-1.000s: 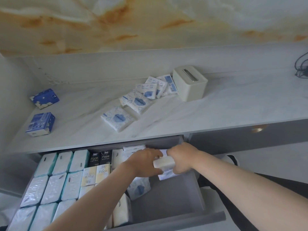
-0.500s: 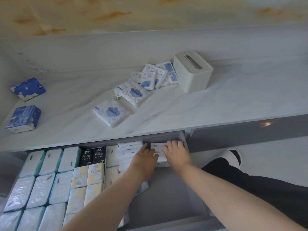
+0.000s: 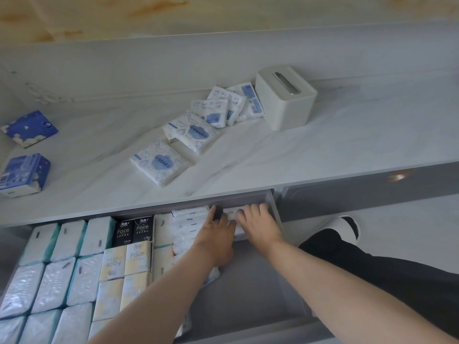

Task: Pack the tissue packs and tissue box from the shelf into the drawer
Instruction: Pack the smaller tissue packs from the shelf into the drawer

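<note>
Drawer (image 3: 285, 301): largely filled with packs; right part bare.
Hands: left hand (image 3: 216, 234) and right hand (image 3: 258, 225) pressed flat, fingers extended, on a pack (image 3: 231, 213) at the back.
Shelf (image 3: 323, 150): white packs (image 3: 196, 132), blue packs (image 3: 24, 173) and tissue box (image 3: 285, 98) left unpacked.

Marble-patterned wall (image 3: 223, 13) with rust-orange veining across the top of the frame, above a pale grey recessed back panel (image 3: 149, 63) and a white veined countertop (image 3: 347, 145); at right, a closed grey drawer front (image 3: 372, 192) with a brass-toned pull (image 3: 398, 177), and light floor (image 3: 397, 219) below.
</note>
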A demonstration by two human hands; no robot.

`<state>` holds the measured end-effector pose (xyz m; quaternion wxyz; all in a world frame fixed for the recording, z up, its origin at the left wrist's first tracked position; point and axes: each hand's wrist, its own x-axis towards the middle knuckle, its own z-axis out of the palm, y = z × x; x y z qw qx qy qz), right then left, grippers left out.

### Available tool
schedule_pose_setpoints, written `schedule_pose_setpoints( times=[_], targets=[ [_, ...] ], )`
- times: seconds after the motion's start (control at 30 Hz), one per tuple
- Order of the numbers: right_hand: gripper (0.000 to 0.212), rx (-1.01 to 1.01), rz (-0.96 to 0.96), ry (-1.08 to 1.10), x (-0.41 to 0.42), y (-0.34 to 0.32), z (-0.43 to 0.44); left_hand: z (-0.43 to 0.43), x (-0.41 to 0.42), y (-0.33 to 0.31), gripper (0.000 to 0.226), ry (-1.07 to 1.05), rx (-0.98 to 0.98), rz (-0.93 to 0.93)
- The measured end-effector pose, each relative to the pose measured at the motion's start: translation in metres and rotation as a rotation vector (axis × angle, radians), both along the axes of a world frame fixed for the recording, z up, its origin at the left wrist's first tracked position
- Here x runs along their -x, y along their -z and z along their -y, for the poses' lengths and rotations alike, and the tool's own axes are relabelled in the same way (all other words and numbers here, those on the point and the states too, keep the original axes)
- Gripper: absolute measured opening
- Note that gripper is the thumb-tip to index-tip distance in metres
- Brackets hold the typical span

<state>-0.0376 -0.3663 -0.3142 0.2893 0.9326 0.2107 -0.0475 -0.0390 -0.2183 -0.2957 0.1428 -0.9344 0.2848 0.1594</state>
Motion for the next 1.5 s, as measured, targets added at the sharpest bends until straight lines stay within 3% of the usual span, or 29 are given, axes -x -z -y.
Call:
schedule_pose_setpoints(
  times=[0.27, 0.4, 0.57, 0.7, 0.87, 1.13, 1.27, 1.4, 1.5],
  targets=[
    [0.060, -0.016, -0.067, 0.083, -0.004, -0.005, -0.004, -0.005, 0.002, -0.004, 0.074, 0.035, -0.054, 0.007],
    [0.061, -0.103, -0.144, 0.108, -0.008, -0.020, -0.001, -0.013, -0.001, -0.015, 0.060, 0.027, 0.083, 0.051],
    [0.023, -0.407, -0.168, 0.014, -0.002, -0.069, -0.010, -0.027, -0.006, -0.054, 0.041, -0.096, 0.411, 0.064],
    [0.015, -0.523, -0.087, -0.072, -0.007, -0.114, -0.024, -0.049, -0.015, -0.089, 0.031, -0.164, 0.528, 0.198],
    [0.034, -0.643, -0.090, 0.022, -0.037, -0.154, -0.040, -0.080, -0.038, -0.117, 0.036, -0.285, 0.529, 0.282],
    [0.053, -0.758, -0.189, 0.185, -0.107, -0.156, -0.073, -0.130, -0.082, -0.113, 0.070, -0.340, 0.150, 0.093],
    [0.073, -0.772, -0.204, 0.247, -0.139, -0.139, -0.091, -0.149, -0.103, -0.102, 0.056, -0.414, 0.256, 0.142],
    [0.089, -0.792, -0.228, 0.353, -0.161, -0.120, -0.102, -0.159, -0.121, -0.102, 0.050, -0.464, 0.140, 0.233],
    [0.091, -0.699, -0.102, 0.335, -0.168, -0.112, -0.112, -0.166, -0.131, -0.104, 0.053, -0.583, 0.186, 0.218]
  ],
)
